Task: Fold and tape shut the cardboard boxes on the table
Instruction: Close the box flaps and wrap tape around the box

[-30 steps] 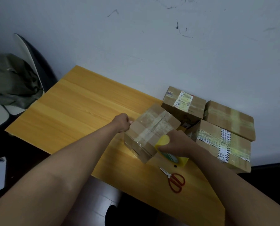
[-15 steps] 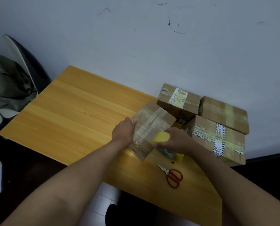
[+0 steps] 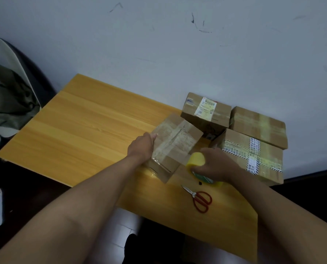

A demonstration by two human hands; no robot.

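A small cardboard box (image 3: 175,138) with clear tape across its closed top stands on the wooden table (image 3: 79,128). My left hand (image 3: 140,147) lies against the box's left side, its fingers on the taped corner; whether they curl is hard to tell. My right hand (image 3: 217,164) grips a yellow tape roll (image 3: 196,159) at the box's near right corner. Three other taped boxes sit to the right: one with a shipping label (image 3: 206,115), a plain one (image 3: 257,126), one with black-and-white striped tape (image 3: 250,155).
Red-handled scissors (image 3: 198,200) lie on the table near its front edge, below my right hand. A chair with a green garment (image 3: 8,98) stands at the left. The wall rises right behind the boxes.
My left hand slid from the box's far left corner down along its left side. The right hand with the tape roll stayed at the box's near right corner.
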